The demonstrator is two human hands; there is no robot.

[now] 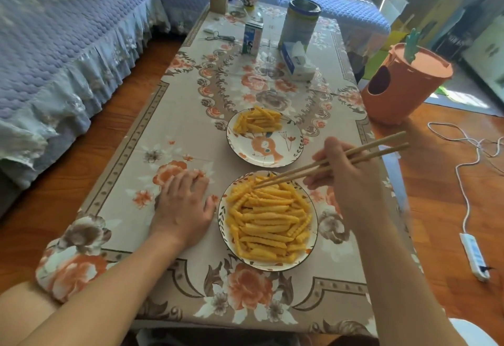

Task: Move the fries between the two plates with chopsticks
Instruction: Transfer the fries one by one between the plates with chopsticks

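Right hand (351, 179) pinching chopsticks (331, 164), tips together among fries (268, 220) at far edge of near plate (222, 232). Smaller heap of fries on far plate (293, 152), just beyond. Left hand (182, 203) flat on floral worktop (163, 149), fingers straight, beside near plate, gripping nothing.
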